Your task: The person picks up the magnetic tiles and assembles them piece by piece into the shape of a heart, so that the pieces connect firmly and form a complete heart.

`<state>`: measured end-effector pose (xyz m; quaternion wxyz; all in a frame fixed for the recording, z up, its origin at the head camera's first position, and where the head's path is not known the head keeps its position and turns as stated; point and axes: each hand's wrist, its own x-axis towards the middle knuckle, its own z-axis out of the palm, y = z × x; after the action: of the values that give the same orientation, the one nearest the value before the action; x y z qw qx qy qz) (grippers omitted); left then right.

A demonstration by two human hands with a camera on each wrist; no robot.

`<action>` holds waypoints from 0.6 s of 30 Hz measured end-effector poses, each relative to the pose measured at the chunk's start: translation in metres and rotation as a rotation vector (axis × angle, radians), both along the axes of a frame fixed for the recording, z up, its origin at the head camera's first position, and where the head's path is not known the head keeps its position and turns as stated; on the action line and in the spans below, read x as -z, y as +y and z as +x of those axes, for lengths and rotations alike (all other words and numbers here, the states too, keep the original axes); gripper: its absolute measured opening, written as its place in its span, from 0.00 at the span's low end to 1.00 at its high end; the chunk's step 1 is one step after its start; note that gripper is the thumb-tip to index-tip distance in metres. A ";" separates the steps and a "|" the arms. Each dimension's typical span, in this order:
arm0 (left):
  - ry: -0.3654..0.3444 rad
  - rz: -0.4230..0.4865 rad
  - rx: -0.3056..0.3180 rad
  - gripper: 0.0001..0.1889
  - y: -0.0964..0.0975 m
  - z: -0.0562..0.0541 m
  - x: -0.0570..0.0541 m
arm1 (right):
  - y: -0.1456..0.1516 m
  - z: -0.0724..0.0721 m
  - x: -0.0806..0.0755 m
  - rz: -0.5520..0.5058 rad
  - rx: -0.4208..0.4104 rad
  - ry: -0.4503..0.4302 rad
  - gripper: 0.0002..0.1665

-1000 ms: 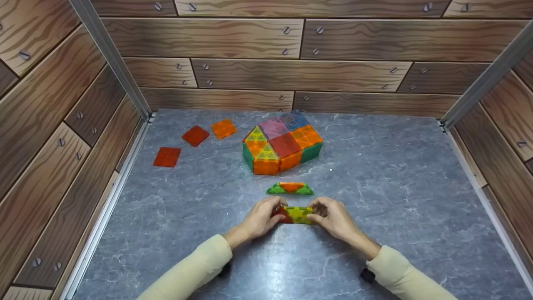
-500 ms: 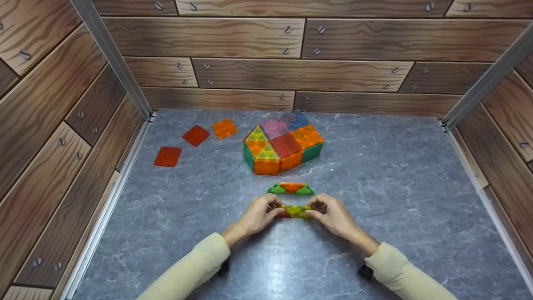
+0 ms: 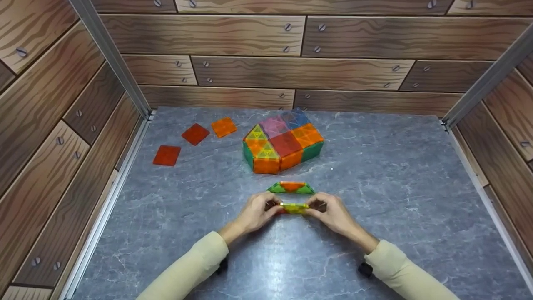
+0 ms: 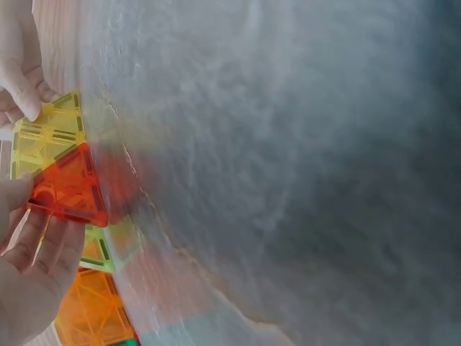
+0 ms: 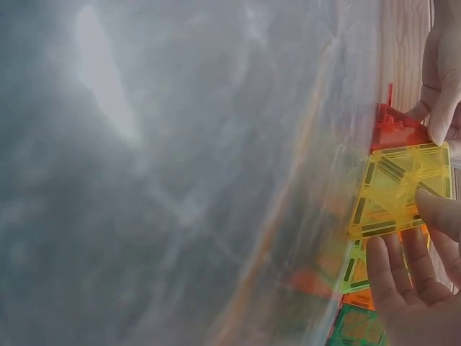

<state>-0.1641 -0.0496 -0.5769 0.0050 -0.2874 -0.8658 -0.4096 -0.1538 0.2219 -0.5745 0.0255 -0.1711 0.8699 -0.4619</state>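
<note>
A small joined piece of translucent magnetic tiles, with a red triangular tile (image 4: 72,187) beside yellow tiles (image 5: 400,184), stands nearly upright on its long edge. My left hand (image 3: 255,213) pinches its red end between thumb and fingers. At the yellow end, my right hand (image 3: 336,213) does the same. Just behind it stands a green and orange trapezoid of magnetic tiles (image 3: 291,187), apart from the held piece in the head view. Farther back sits a low closed structure of magnetic tiles (image 3: 285,143), with orange and green walls and a top of several colours.
Two red square tiles (image 3: 167,155) and an orange square tile (image 3: 224,127) lie flat at the back left of the grey marbled table (image 3: 395,187). Wood-patterned panels (image 3: 245,73) with metal corner posts enclose the table at the back and sides.
Both hands have moved slightly away from the person, toward the green and orange trapezoid. The red and yellow piece has tipped up, so its face looks narrower in the head view.
</note>
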 end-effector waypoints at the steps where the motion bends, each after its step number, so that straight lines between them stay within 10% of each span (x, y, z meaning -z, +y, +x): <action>1: -0.007 0.001 -0.001 0.05 0.000 0.000 0.000 | 0.001 0.000 0.001 -0.002 -0.005 -0.001 0.08; 10: -0.104 0.056 -0.029 0.16 -0.029 -0.012 -0.003 | 0.010 0.001 0.005 0.008 0.003 -0.015 0.09; 18: -0.063 0.065 -0.265 0.14 -0.098 -0.042 0.000 | 0.016 0.001 0.007 0.023 -0.019 -0.029 0.07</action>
<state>-0.2066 -0.1478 -0.5765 0.0409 -0.1573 -0.8822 -0.4420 -0.1528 0.2376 -0.5811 0.0443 -0.1721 0.8730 -0.4542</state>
